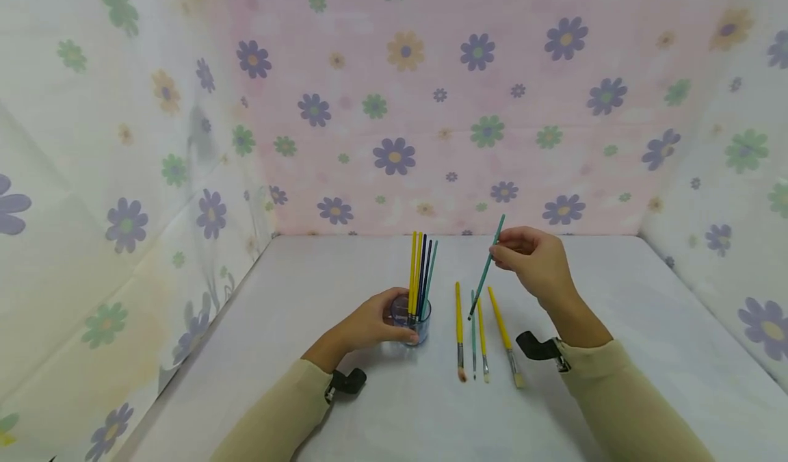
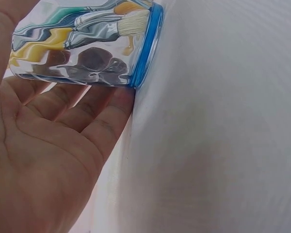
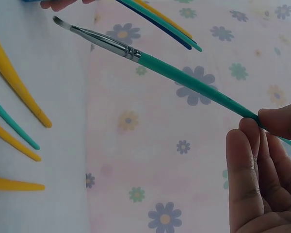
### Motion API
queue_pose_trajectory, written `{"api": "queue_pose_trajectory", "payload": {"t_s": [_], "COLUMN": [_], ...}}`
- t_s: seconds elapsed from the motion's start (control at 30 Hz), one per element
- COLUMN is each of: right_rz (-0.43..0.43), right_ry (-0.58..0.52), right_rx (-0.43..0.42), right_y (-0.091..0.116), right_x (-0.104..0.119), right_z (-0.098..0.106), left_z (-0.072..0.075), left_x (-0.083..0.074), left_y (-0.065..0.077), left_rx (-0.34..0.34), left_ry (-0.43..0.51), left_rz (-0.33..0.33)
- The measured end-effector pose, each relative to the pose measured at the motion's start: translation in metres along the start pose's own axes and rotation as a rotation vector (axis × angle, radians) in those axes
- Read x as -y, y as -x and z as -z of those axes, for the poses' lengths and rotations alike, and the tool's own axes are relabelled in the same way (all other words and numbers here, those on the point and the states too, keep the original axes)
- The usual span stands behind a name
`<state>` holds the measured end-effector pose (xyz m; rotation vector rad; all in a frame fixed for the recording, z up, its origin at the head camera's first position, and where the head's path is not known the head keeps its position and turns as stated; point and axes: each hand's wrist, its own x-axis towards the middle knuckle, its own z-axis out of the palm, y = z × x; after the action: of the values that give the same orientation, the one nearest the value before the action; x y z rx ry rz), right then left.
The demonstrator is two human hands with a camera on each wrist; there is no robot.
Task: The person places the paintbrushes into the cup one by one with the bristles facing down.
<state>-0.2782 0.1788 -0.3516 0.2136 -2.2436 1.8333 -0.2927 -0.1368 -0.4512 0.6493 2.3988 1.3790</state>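
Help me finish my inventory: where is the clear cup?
In the head view, the clear cup is in the left hand, left of four paintbrushes on the table.

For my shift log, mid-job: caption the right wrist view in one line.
Right hand pinches a teal-handled paintbrush near its handle end, in front of a flowered backdrop.

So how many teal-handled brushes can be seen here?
3: the first brush pinched in the right hand, the second brush lying on the white table, the third brush in the clear cup. Others could be hidden inside the cup.
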Motion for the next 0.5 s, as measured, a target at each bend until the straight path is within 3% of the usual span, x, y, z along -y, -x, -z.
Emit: {"api": "queue_pose_trajectory", "payload": {"t_s": [0.5], "right_rz": [0.099], "right_ry": [-0.045], "right_rx": [-0.005], "right_y": [0.003], "right_x": [0.021], "right_z": [-0.021], "left_z": [-0.002], "left_x": [-0.003], "left_y": [0.0], "left_rx": [-0.013], "left_ry": [-0.024], "left_rz": [0.008]}}
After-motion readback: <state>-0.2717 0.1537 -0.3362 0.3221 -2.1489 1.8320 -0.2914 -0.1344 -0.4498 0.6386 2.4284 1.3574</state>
